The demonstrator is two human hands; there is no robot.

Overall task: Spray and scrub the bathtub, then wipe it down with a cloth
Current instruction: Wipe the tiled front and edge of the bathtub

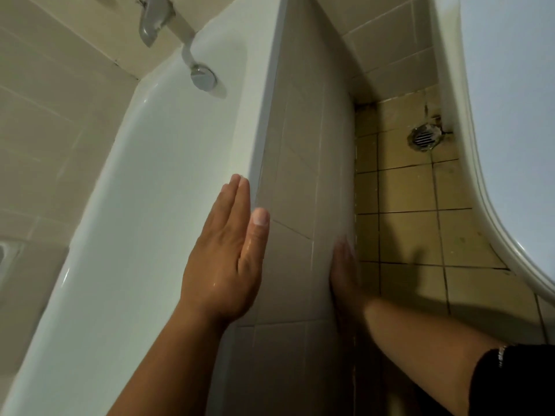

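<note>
Bathtub (135,205) rim: left hand (222,265) flat, fingers straight; right hand (345,274) flat against tiled panel (300,145)

Bathtub (156,163): white, glossy, smooth, with bright highlights along its rim.
Tiled tub front (300,145): beige tile, smooth, soft sheen, pale grout.
Floor tiles (405,190): yellowish, matt, dark stained grout.
Spout (150,22): dull grey metal.
Overflow plate (204,77): polished metal.
Floor drain (423,139): metal grate, rough broken surround.
Left hand (222,259): wet sheen.
Sleeve (516,382): black cloth.
</note>
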